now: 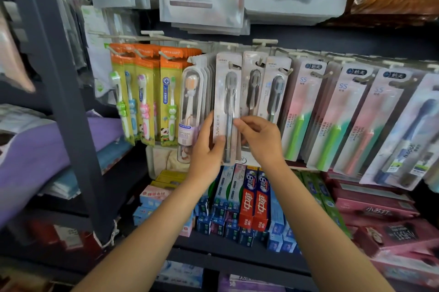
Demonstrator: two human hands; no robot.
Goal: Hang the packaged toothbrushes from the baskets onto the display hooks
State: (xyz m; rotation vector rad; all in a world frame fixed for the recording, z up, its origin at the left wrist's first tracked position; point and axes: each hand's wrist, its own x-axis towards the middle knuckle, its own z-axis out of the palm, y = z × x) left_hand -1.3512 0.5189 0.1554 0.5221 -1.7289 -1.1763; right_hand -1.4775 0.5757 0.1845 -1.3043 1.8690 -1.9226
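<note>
Forearms: nearest the camera, both bare forearms rise from the bottom edge and converge on one pack at the middle of the display rack.
Left hand: palm turned toward the pack, thumb laid across its lower front, the other fingers hidden behind it; it holds the pack's lower left edge.
Right hand: fingers curled, thumb and forefinger pinching the pack's right edge at about mid-height.
Grey toothbrush pack: upright, white card with a dark-bristled brush, its top at the level of the display hook, between the clear-cased orange brush pack on its left and two more grey brush packs on its right.
On the hook or not: the hook tip seems to show through the hang hole, but I cannot tell how far the pack is threaded.
Step in hand: seating this pack on its hook, judged from the two-handed hold near the rack.
Next move: likely a push back along the hook until the card sits flush with its neighbours, then letting go; the hole must stay lined up with the tip.
Baskets: not in view.
Below: toothpaste boxes stand on the shelf under the hanging packs.
</note>
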